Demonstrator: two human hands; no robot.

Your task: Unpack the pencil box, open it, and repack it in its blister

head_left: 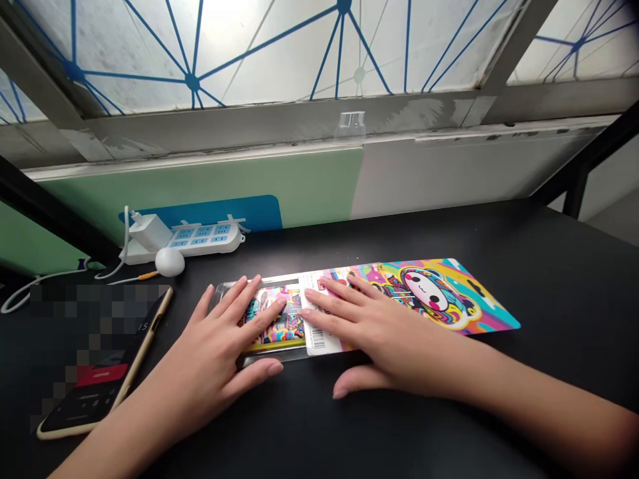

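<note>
A colourful printed backing card with a cartoon figure lies on the black table, its right part uncovered. Its left part overlaps a clear plastic tray, which holds a brightly patterned flat item with a yellow lower edge. What kind of item this is I cannot make out. My left hand rests flat over the tray and the patterned item, fingers spread. On the card's white barcode area lies my right hand, also flat, with its fingers stretched left and its thumb on the table side.
At the left lies a phone in a light case. Behind it stand a white power strip with a plugged-in charger, a round white object and cables. A wall and window run along the table's back edge.
</note>
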